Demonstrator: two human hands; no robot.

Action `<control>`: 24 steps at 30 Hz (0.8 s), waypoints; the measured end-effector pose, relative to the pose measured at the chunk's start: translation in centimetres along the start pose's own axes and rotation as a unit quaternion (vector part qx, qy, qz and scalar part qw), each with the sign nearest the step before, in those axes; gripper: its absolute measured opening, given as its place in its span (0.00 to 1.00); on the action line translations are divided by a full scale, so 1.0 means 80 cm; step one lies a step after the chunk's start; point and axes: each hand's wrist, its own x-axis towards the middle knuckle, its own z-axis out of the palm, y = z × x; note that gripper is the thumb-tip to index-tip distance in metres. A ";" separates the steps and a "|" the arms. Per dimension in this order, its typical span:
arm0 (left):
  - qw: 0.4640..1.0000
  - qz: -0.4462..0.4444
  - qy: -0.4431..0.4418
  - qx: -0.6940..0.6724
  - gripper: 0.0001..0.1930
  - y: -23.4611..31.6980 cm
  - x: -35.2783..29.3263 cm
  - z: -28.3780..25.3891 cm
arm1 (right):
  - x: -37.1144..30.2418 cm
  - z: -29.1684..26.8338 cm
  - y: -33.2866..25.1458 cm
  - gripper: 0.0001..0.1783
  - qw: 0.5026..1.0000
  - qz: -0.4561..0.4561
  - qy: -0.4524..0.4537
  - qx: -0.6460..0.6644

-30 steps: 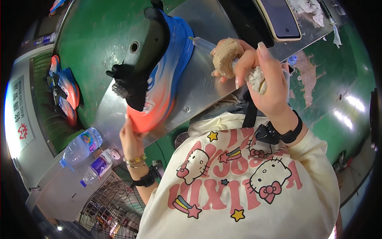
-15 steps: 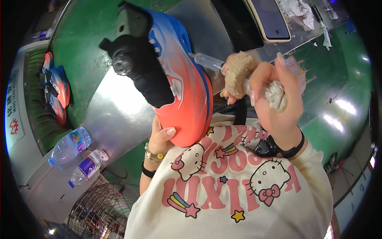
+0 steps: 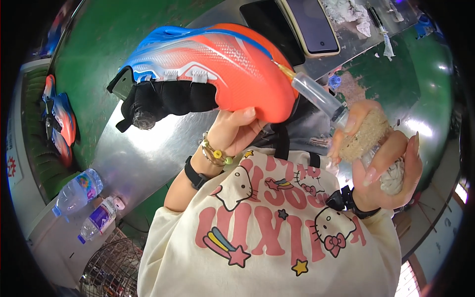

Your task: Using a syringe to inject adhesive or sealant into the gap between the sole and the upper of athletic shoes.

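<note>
An orange, white and blue sports shoe with a black upper opening lies tilted on its side, toe to the right. My left hand grips it under the toe, its thumb on the orange upper. Closed around a clear syringe, my right hand is to the right of the shoe. The syringe's yellowish tip meets or nearly meets the shoe's sole edge near the toe. A rough beige spongy piece wraps the syringe between my fingers. A crumpled whitish wad sits in my right palm.
Two phones, one dark and one cream-cased, lie beyond the shoe. Crumpled white paper and a pen are at far right. Two plastic bottles stand at left, below more orange-blue shoes on a green surface.
The shoe has turned onto its side, its toe swinging from towards me to the right. My right hand has moved right and nearer with the syringe, whose tip is now at the toe's edge.
</note>
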 end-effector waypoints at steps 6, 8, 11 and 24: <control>0.999 -0.002 0.052 0.017 0.23 0.003 0.016 0.006 | -0.012 0.008 0.001 0.29 0.993 0.020 0.093 -0.065; 0.998 0.005 0.058 0.022 0.23 0.003 0.022 0.007 | -0.014 0.003 0.004 0.29 0.994 -0.011 0.052 -0.101; 0.998 0.019 0.051 0.019 0.22 0.007 0.031 0.014 | -0.017 -0.004 0.006 0.30 0.994 -0.033 0.025 -0.103; 0.990 0.120 0.071 -0.011 0.18 0.014 0.071 0.047 | -0.005 0.012 0.022 0.32 0.989 -0.113 0.039 -0.091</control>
